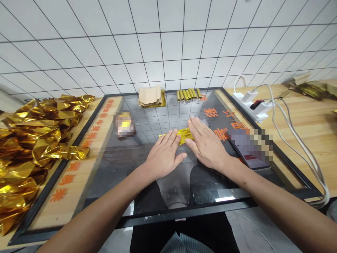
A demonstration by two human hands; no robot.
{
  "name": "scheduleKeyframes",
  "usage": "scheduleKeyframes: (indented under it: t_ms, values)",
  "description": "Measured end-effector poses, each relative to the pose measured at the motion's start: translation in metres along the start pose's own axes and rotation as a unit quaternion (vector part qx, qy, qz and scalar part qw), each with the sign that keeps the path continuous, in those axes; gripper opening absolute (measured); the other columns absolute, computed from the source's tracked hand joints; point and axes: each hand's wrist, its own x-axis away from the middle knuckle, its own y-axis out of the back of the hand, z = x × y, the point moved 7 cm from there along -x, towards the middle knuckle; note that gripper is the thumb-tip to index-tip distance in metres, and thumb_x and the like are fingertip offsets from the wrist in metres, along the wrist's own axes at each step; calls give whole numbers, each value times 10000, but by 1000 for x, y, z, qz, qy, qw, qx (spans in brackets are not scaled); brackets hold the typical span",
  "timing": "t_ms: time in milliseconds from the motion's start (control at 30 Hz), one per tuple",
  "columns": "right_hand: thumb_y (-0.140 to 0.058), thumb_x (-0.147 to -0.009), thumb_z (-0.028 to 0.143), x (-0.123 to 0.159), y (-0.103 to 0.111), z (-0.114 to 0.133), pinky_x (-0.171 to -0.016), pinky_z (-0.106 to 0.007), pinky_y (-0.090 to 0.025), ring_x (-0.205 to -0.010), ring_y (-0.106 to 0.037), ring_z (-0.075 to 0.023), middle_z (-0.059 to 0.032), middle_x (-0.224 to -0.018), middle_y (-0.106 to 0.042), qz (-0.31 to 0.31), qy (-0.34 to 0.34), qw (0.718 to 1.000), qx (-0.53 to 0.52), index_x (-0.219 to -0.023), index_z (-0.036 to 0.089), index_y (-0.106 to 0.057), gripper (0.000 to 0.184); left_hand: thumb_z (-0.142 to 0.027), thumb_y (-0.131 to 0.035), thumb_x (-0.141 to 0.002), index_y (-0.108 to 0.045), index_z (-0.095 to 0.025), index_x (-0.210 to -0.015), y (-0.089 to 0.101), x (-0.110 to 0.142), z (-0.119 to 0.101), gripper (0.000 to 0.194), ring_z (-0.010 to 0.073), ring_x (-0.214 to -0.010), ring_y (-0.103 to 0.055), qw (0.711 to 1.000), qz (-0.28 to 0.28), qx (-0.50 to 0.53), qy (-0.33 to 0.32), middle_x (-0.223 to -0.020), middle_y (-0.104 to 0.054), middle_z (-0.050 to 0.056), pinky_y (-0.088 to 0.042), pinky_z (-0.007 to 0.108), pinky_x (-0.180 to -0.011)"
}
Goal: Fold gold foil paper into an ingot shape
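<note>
Gold foil strip [185,136], long axis left-right: left part under left hand [163,154], right end under right hand [207,143], equally near; fingers flat, grasping nothing.

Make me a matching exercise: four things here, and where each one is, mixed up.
1. gold strip
2. row of gold tubes
3. crumpled gold foil
4. white power strip

A. on wood right of the framed glass
B. partly under the left hand and right hand
C. heaped at the left
D. on the framed glass, near its far edge

Pairs: 1-B, 2-D, 3-C, 4-A
</note>
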Motion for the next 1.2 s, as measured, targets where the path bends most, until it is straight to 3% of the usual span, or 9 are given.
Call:
scheduleKeyframes:
  t_ms: [100, 233, 567, 900, 1200]
  values:
    - [-233, -1144, 605, -4, -11, 20, -1364, -517, -239, -1679, -221, -300, -211, -1784, -276, 46, 50, 997, -28, -1710, 40, -347, 808, -614, -353, -1126, -293, -100, -1724, 0, 0, 0, 791, 331, -1696, -222, 1000, 2, 9, 2, -1810, -247, 177, -236, 547, -1373]
    - [-243, -1148, 579, -5, -26, 18, -1361, -544, -249, -1663, -272, -293, -203, -1756, -349, 72, 42, 996, -30, -1698, 80, -400, 759, -612, -381, -1115, -307, -117, -1722, -1, 0, 1, 787, 328, -1693, -238, 1000, -4, 18, 2, -1809, -255, 169, -241, 549, -1370]
    - [-244, -1151, 528, -2, -28, 15, -1362, -516, -251, -1659, -284, -316, -225, -1755, -333, 75, 49, 996, 19, -1665, 10, -431, 753, -695, -363, -1103, -309, -113, -1720, 1, 9, 7, 850, 314, -1696, -232, 1000, -7, 14, 0, -1811, -247, 164, -239, 534, -1376]
    - [-278, -1147, 548, -1, -29, 12, -1349, -538, -287, -1649, -313, -310, -183, -1748, -377, 54, 49, 997, 3, -1679, 102, -452, 715, -707, -287, -1115, -365, -138, -1703, 8, 36, 23, 822, 321, -1679, -283, 999, -14, -36, -18, -1798, -288, 160, -260, 542, -1363]
    - [-279, -1148, 526, 0, -29, 12, -1354, -542, -272, -1645, -315, -332, -209, -1746, -357, 49, 51, 998, -2, -1664, 57, -460, 720, -713, -186, -1117, -360, -143, -1707, 15, 52, 34, 839, 296, -1681, -282, 997, 6, -69, -45, -1795, -296, 148, -248, 545, -1358]
